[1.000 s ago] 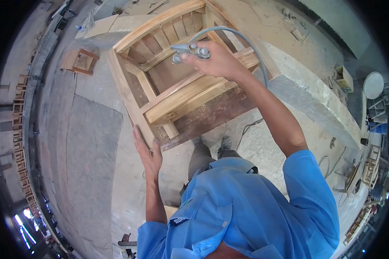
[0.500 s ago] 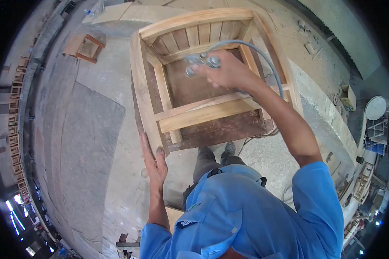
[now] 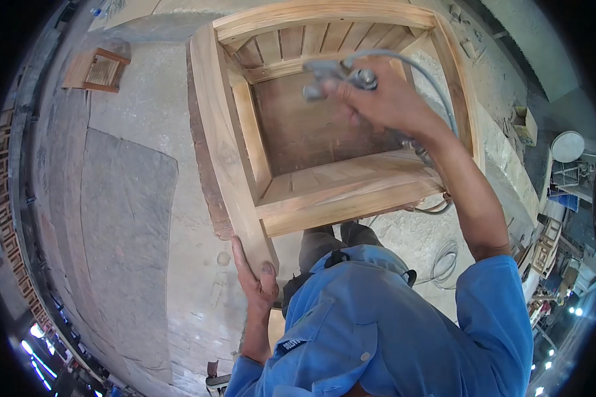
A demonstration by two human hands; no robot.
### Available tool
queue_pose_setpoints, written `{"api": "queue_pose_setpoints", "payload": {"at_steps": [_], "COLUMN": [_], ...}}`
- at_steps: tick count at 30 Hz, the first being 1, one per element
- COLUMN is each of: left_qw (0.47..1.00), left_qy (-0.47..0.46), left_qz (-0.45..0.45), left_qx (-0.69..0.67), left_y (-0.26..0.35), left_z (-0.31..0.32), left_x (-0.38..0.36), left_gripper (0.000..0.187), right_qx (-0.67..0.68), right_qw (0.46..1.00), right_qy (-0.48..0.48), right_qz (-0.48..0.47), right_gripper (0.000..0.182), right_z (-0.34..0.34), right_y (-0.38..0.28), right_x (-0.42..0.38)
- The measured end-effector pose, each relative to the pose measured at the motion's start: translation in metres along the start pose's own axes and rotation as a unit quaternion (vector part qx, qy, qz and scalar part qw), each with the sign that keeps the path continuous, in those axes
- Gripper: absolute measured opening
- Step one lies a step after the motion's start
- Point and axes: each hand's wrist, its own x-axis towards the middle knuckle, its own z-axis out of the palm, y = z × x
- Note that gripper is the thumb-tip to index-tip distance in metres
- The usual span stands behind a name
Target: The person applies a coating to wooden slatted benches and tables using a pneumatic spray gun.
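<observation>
A pale wooden chair frame (image 3: 226,142) with a slatted back (image 3: 318,40) stands tilted in front of me. My left hand (image 3: 259,286) is closed around the near left end of its long post, thumb on top. Over the inside of the frame, my right hand (image 3: 397,99) grips a metal spray gun (image 3: 341,74), which is blurred by motion and points left. From the gun a grey hose (image 3: 444,86) curves over my right wrist and down behind the forearm. A dark brown board (image 3: 208,192) shows under the frame.
At the upper left a small wooden frame (image 3: 102,71) rests on the floor. A coiled hose (image 3: 445,261) lies right of my legs. On the right are an open box (image 3: 524,126) and a round white lid-like disc (image 3: 567,147). Many wooden frames line the far left.
The chair frame has tipped and shifted toward me, with my left hand moving along with its post. My right hand and the spray gun have moved to the right and slightly up.
</observation>
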Motion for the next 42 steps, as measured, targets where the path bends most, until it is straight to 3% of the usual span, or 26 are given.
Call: {"api": "queue_pose_setpoints", "payload": {"at_steps": [7,13,16,20,21,23,26,29,31,36,38,40,42], "left_qw": [0.999,0.999,0.998,0.999,0.996,0.994,0.993,0.991,0.994,0.995,0.982,0.971,0.923], "left_qy": [-0.013,-0.012,-0.012,-0.022,-0.005,0.001,0.028,0.067,0.075,0.029,-0.079,-0.125,-0.238], "left_qz": [0.017,0.034,0.051,0.043,0.089,0.110,0.117,0.111,0.075,-0.069,-0.097,-0.069,0.014], "left_qx": [0.025,0.021,0.029,-0.013,0.012,0.018,0.013,-0.016,-0.004,0.073,0.141,0.192,0.303], "left_y": [0.000,0.000,0.003,0.013,0.014,0.009,-0.017,-0.033,-0.047,-0.152,-0.192,-0.220,-0.256], "left_z": [-0.009,-0.012,-0.017,-0.021,-0.021,-0.022,-0.026,-0.027,-0.027,-0.032,-0.048,-0.057,-0.078], "left_x": [0.009,0.016,0.019,0.021,0.022,0.020,0.009,-0.029,-0.071,-0.229,-0.284,-0.334,-0.369], "left_gripper": [0.071,0.068,0.064,0.060,0.055,0.051,0.045,0.041,0.040,0.034,0.028,0.024,0.031], "right_qx": [0.027,-0.047,0.035,0.046,0.057,0.069,0.133,0.075,0.131,0.136,0.158,0.166,0.184], "right_qw": [0.997,0.993,0.986,0.998,0.998,0.996,0.983,0.969,0.975,0.971,0.950,0.949,0.951], "right_qy": [0.065,-0.093,-0.149,-0.015,0.012,0.046,0.114,0.140,0.125,0.134,0.173,0.169,0.162], "right_qz": [-0.010,0.058,0.069,0.027,0.014,-0.014,-0.058,-0.189,-0.133,-0.144,-0.204,-0.208,-0.188], "right_gripper": [0.048,0.050,0.048,0.044,0.043,0.052,0.049,0.047,0.043,0.047,0.047,0.047,0.047], "right_z": [0.003,0.037,0.035,0.032,0.030,0.022,0.031,0.051,0.070,0.113,0.126,0.129,0.128], "right_y": [-0.008,0.006,-0.003,-0.017,-0.019,-0.011,0.007,0.059,0.077,0.112,0.109,0.110,0.106], "right_x": [-0.005,-0.019,-0.040,-0.093,-0.112,-0.152,-0.232,-0.300,-0.355,-0.439,-0.459,-0.472,-0.485]}}
